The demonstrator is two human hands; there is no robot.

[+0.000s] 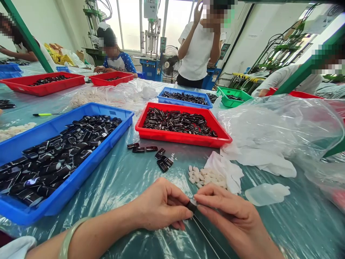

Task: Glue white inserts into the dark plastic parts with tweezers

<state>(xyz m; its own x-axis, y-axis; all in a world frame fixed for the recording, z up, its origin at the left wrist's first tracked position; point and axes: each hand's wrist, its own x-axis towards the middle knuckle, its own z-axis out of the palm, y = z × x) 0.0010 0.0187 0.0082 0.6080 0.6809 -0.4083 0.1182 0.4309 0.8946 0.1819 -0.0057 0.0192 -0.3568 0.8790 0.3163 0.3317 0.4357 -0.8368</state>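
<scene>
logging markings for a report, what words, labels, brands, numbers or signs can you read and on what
None reads with certainty.
White scrawl on tabletop: too small.
Print on seated person's shirt: too blurred.
Characters on white machine box: blurred, cut off.
Round mark on upper-right casing: blurred.
Wall notice: too small.
Held dark piece: no text shows.

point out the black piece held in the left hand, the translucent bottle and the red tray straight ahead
Black piece (191,206): head view, on its dark visible face
Translucent bottle (264,194): head view, on its body
Red tray (180,138): head view, on its front wall
</scene>
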